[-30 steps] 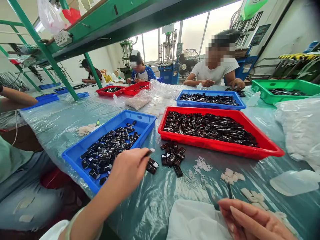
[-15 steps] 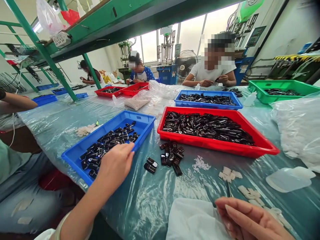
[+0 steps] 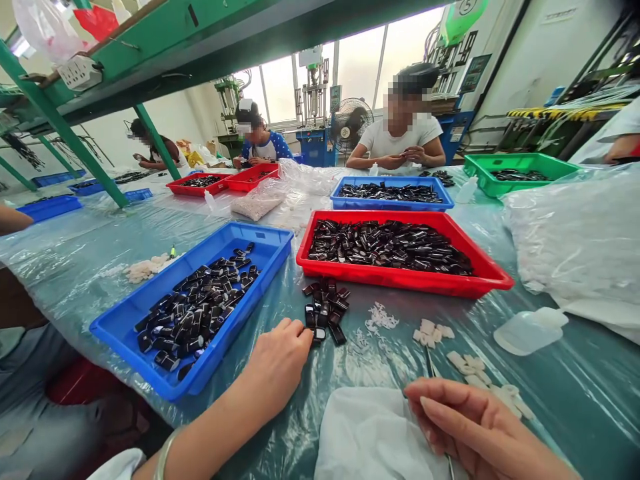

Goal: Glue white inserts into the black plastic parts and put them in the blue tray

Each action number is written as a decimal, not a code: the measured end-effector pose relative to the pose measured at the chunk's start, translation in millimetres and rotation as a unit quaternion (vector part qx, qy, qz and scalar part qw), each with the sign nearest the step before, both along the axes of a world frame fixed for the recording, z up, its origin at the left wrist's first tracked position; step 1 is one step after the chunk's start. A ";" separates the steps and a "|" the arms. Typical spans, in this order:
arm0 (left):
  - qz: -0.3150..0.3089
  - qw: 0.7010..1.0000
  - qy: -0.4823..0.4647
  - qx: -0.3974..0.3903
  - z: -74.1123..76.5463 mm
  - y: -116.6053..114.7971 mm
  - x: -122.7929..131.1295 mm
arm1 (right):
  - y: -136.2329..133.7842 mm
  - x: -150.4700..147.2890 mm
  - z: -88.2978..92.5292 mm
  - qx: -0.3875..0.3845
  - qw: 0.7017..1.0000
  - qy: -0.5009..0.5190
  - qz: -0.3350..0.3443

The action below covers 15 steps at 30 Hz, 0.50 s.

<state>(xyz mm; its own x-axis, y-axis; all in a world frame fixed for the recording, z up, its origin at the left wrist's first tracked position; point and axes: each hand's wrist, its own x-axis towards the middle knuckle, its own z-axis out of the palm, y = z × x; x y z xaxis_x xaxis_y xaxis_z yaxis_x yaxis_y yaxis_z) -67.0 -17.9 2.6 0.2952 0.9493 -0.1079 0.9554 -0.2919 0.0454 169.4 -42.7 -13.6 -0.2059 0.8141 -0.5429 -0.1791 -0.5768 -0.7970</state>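
Note:
My left hand [image 3: 280, 357] is lowered to the table, its fingers bent together at a glossy black piece [image 3: 319, 335]; its fingertips are hidden. Just behind lies a small pile of similar black pieces [image 3: 325, 303]. My right hand [image 3: 465, 420] is curled round a thin metal tool [image 3: 431, 365], whose narrow end points forward past the fingers. Beneath and beside that hand lies a white cloth [image 3: 370, 433]. To the left stands a blue tray [image 3: 235, 337] of black pieces, and beyond the pile a red tray [image 3: 400, 278] is heaped with more.
White scraps [image 3: 380, 319] and small whitish pads [image 3: 467, 367] lie ahead of my right hand. A translucent bottle [image 3: 527, 331] rests on its side near a large plastic bag [image 3: 580, 227]. Co-workers sit across the table, and a green shelf [image 3: 165, 67] spans overhead.
My left hand has moved from over the blue tray rightward to the black pieces on the table. My right hand keeps its hold on the tool. The view has shifted right.

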 end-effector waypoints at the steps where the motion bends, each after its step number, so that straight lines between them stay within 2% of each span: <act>1: -0.006 1.000 -0.006 -0.002 1.2 0.4 2.1 | 0.0 -0.1 1.3 0.004 1.000 -0.007 0.002; 4: -0.030 0.999 -0.044 -0.008 8.2 0.9 7.1 | 0.0 -0.6 3.1 0.027 0.999 -0.030 0.007; 6: -0.048 0.988 -0.142 -0.031 14.4 0.5 12.3 | -1.2 -1.1 2.9 0.064 0.997 -0.046 0.006; 7: -0.054 0.974 -0.213 -0.057 17.2 0.2 16.4 | -2.3 -1.5 2.7 0.089 0.995 -0.052 0.006; 9: -0.045 0.919 -0.365 -0.143 21.3 -0.2 27.9 | -5.2 -2.0 2.8 0.149 0.987 -0.055 -0.003; 11: -0.013 0.839 -0.481 -0.254 22.4 -0.2 42.1 | -7.7 -1.7 3.8 0.207 0.976 -0.059 -0.022; 13: 0.022 0.760 -0.551 -0.345 20.6 0.2 55.8 | -8.0 0.0 5.5 0.250 0.965 -0.080 -0.028; 15: 0.040 0.704 -0.585 -0.400 16.7 0.9 65.6 | -5.8 2.8 7.0 0.270 0.957 -0.103 -0.016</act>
